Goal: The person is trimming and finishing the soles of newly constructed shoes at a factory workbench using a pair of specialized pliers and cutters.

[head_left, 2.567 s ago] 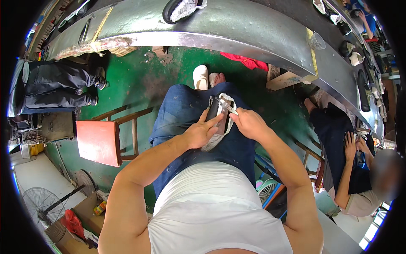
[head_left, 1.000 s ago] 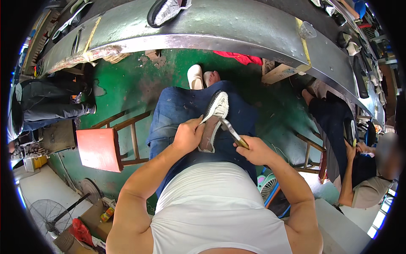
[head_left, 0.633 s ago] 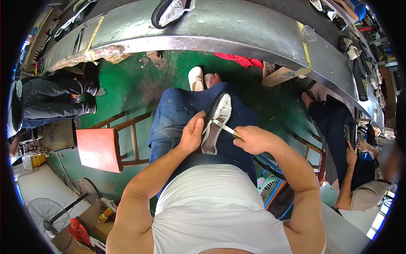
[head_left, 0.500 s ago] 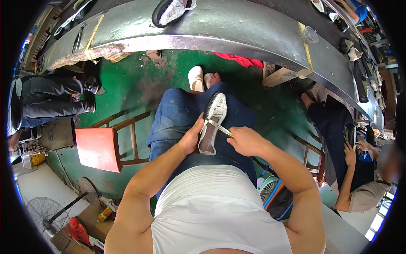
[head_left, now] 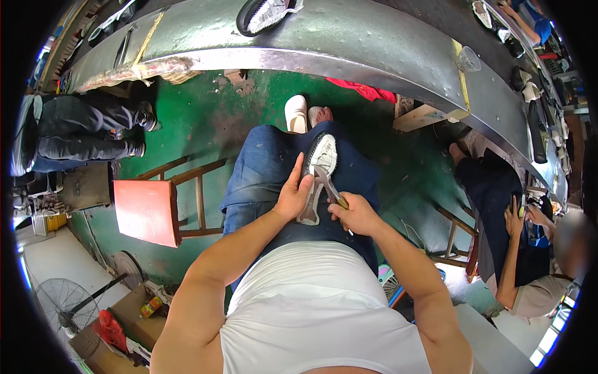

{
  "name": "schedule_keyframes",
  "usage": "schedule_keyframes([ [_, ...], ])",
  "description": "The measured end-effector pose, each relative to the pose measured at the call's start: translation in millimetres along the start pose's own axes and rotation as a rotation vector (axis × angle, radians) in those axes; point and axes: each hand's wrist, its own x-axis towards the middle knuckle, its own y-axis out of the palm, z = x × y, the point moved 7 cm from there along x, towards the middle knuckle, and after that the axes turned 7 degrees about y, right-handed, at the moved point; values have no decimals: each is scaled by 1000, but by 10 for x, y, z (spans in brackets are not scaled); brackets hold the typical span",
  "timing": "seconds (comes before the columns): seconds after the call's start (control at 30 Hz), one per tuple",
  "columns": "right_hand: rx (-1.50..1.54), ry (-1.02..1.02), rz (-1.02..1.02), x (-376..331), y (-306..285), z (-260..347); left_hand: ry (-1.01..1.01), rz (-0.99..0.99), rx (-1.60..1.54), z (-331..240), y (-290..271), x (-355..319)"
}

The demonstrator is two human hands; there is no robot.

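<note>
On my lap lies an unfinished shoe (head_left: 324, 153), sole side up, with a dark outer edge, a white toe underside and a brown midsection. My left hand (head_left: 294, 194) grips it along its left side, thumb over the underside. In my right hand (head_left: 358, 214) is a metal pincer-like tool (head_left: 327, 181) with a yellowish handle end. The tool's head touches the shoe's underside just below the white toe area. A thin pale tip shows below my right fist; I cannot tell whether it belongs to the same tool.
A long metal-topped bench (head_left: 367, 62) curves across the front, with another shoe (head_left: 265, 14) and a clear cup (head_left: 467, 59) on it. At left stands a red-topped stool (head_left: 146, 212). A co-worker (head_left: 529, 249) sits at right; another person's legs (head_left: 87, 134) show at left.
My right hand has shifted slightly right and down, and the tool has turned to a steeper angle. My left thumb now lies over the shoe's underside.
</note>
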Motion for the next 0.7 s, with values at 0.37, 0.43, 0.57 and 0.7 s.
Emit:
schedule_keyframes([
  [0.37,-61,-15,9,3,-115,35,413,36,491,-265,0,16],
  [0.43,-165,-147,-82,-19,-102,-38,389,80,491,-293,27,17],
  [0.57,-88,81,99,-122,-281,-11,254,169,530,-314,58,47],
  [0.7,-201,56,-27,-236,-444,356,247,190,621,-357,54,70],
])
